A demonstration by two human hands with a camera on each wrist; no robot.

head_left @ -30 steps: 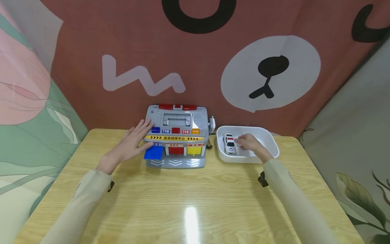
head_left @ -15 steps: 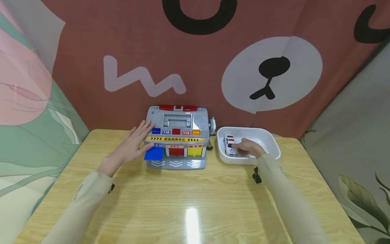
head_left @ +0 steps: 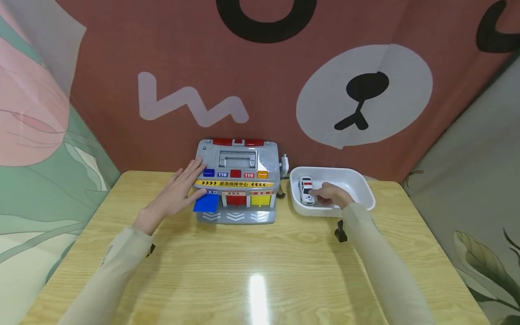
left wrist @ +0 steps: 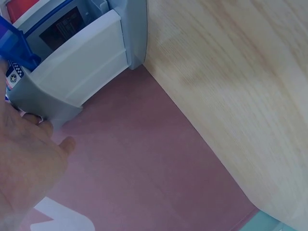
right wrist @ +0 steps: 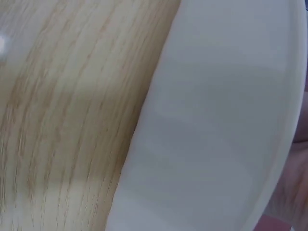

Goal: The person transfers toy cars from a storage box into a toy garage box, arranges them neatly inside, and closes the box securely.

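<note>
A grey toy emergency garage (head_left: pixel 237 180) stands at the back of the table. Its blue door (head_left: pixel 206 203) is raised, while the red door (head_left: pixel 236 200) and yellow door (head_left: pixel 261 200) are down. My left hand (head_left: pixel 174 194) rests with spread, straight fingers against the garage's left side; the left wrist view shows this hand (left wrist: pixel 29 163) at the grey casing. Inside a white tray (head_left: pixel 361 205) lies a white toy police car (head_left: pixel 306 185) with red and black markings. My right hand (head_left: pixel 333 196) reaches into the tray and its curled fingers pinch the car's right front side. The tray wall hides most of the fingers in the right wrist view.
The wooden table (head_left: pixel 227 271) spreads in front of the garage and tray. A cloth backdrop (head_left: pixel 268 90) with a bear print hangs right behind them. A white handset-like part (head_left: pixel 284 165) sits on the garage's right side, just left of the tray.
My right hand has moved left and down onto the toy police car, which has shifted very slightly in the tray. The left hand stays on the garage.
</note>
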